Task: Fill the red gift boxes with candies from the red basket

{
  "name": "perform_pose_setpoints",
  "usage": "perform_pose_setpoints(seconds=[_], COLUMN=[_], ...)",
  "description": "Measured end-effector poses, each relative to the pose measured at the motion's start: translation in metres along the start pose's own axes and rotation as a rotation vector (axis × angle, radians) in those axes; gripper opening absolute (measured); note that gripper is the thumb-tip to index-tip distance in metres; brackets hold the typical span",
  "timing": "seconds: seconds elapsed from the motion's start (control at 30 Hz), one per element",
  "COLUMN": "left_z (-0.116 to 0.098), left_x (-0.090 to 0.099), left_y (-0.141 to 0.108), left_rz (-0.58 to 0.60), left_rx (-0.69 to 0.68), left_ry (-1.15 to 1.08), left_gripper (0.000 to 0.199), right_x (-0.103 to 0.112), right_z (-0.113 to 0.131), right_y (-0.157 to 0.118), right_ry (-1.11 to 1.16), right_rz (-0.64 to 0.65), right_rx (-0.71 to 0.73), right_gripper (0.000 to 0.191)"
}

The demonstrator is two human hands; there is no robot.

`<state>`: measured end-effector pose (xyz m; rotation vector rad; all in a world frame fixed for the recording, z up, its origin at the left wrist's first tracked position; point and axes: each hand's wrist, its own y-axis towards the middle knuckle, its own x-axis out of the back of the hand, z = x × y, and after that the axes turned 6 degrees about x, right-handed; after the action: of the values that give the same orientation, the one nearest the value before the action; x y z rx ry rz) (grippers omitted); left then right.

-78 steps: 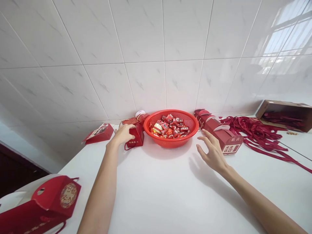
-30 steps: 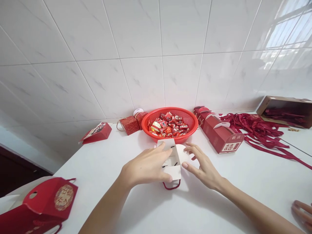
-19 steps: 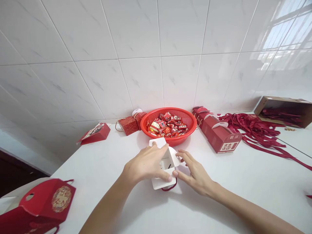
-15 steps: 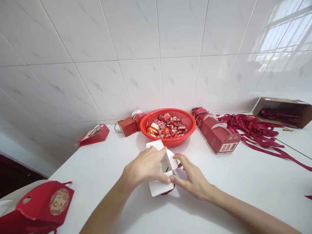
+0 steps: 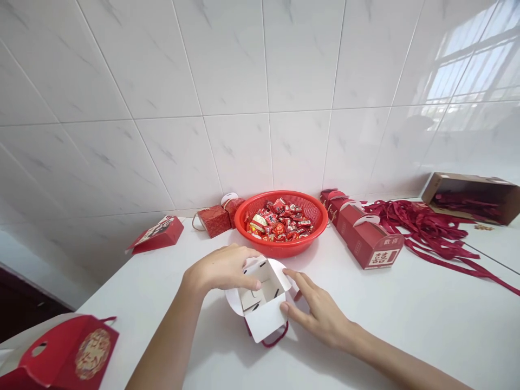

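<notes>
A small gift box [image 5: 266, 322], white inside with its flaps folded out, stands open on the table in front of me. Dark slots show in its walls, and a dark red ribbon loop [image 5: 276, 341] hangs at its near side. My left hand [image 5: 225, 269] is over the box's back left part, fingers stretched out and apart from the thumb, which reaches over the opening. At the right side, my right hand [image 5: 319, 309] grips the box, with the thumb at the near flap's corner and the fingers at the side flap. Some right fingertips are hidden.
Behind the box sits a red basket [image 5: 281, 249] of wrapped candies. Red boxes [image 5: 368, 244] line its right; patterned boxes [image 5: 215, 221] stand left. Beyond lie dark red ribbons [image 5: 430, 230] and a cardboard box [image 5: 493, 184]. A larger red box [image 5: 60, 352] occupies the near left.
My left hand has shifted left, back from across the opening. More of the box's inside and its left flap now show. My right hand stays at the right side.
</notes>
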<state>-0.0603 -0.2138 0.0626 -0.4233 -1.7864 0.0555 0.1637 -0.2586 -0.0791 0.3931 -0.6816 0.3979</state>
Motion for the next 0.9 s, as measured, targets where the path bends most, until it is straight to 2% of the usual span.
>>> perform_pose_setpoints(seconds=[0.1, 0.2, 0.37, 0.57, 0.7, 0.9], left_z=[-0.001, -0.005, -0.010, -0.006, -0.001, 0.004], left_x=[-0.001, -0.004, -0.007, 0.000, 0.000, -0.005], left_y=[0.003, 0.005, 0.007, 0.007, 0.013, 0.047], left_rz=[0.127, 0.129, 0.157, 0.030, -0.076, -0.191], left_rx=[-0.048, -0.100, -0.108, -0.255, -0.264, -0.243], left_ry=[-0.031, -0.085, -0.093, -0.173, -0.263, -0.402], left_gripper=[0.049, 0.054, 0.057, 0.047, 0.045, 0.035], right_x=[0.005, 0.014, 0.028, 0.034, 0.035, 0.028], right_z=[-0.006, -0.015, -0.031, -0.034, -0.027, -0.037], right_y=[0.002, 0.004, 0.005, 0.005, 0.003, 0.005], right_ry=[-0.007, -0.015, -0.029, -0.012, 0.019, 0.073], right_rz=[-0.035, -0.102, -0.220, -0.241, -0.256, -0.363], right_rx=[-0.009, 0.009, 0.026, 0.013, 0.045, 0.000], right_gripper=[0.062, 0.062, 0.063, 0.060, 0.052, 0.044])
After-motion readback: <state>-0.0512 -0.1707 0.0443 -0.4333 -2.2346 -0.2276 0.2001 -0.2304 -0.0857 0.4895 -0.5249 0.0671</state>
